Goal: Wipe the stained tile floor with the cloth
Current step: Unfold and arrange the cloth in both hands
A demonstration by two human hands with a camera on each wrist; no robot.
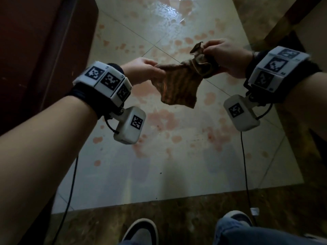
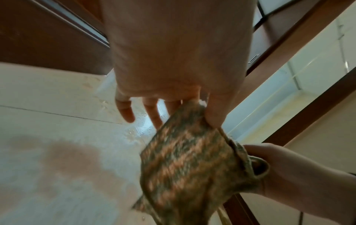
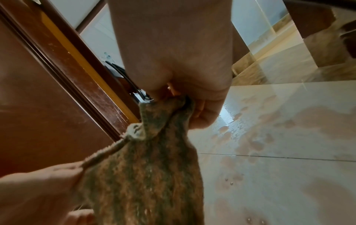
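I have the cloth (image 1: 178,84) stretched in the air between both hands, well above the tile floor (image 1: 177,165), I think to open it out flat before it goes down for wiping. My left hand (image 1: 141,69) has its grip pinched on one corner between thumb and forefinger, the other fingers loose. My right hand (image 1: 228,57) has its grip clamped round the bunched opposite edge. The cloth looks like a small knitted rag, mottled brown and green with a pale trim; the wrist views are blurred, so the pattern is uncertain. Pink stains (image 1: 162,119) and water spread directly below it.
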